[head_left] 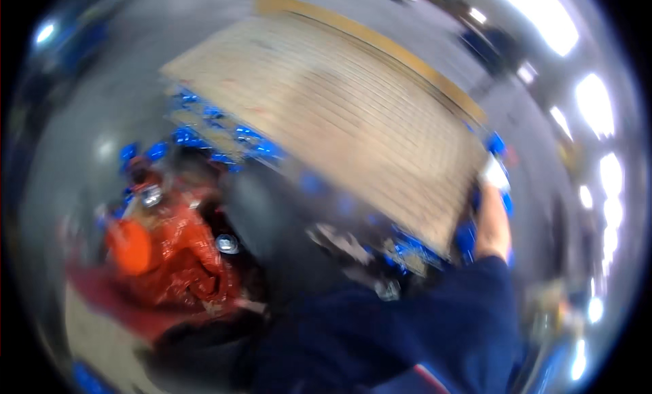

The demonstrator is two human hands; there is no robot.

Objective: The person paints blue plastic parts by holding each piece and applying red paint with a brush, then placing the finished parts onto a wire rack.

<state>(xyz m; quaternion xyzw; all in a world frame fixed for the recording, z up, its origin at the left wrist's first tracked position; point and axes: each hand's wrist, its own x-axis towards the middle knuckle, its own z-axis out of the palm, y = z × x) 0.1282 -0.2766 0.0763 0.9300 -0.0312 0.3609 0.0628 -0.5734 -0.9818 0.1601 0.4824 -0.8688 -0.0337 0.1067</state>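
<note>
Motion smears the whole head view. My right arm stretches out from a dark blue sleeve, and a white glove covers my right hand (494,173). This hand lies at the right end of a wide tan slab with fine parallel lines (326,95), beside shiny blue pieces (497,144). Blur hides its fingers, so its grip on the slab or the blue pieces is unclear. My left hand does not show. Below the slab's near left side sits a glossy red-orange machine-like part (193,245), with a round orange piece (130,247) and a silvery round fitting (227,244).
A yellow-brown strip (387,44) runs along the slab's far edge. More shiny blue pieces (217,122) line its near side. A blurred dark grey shape (278,224) stands between me and the slab. Grey floor (122,75) surrounds it, with bright lights (543,17) at the upper right.
</note>
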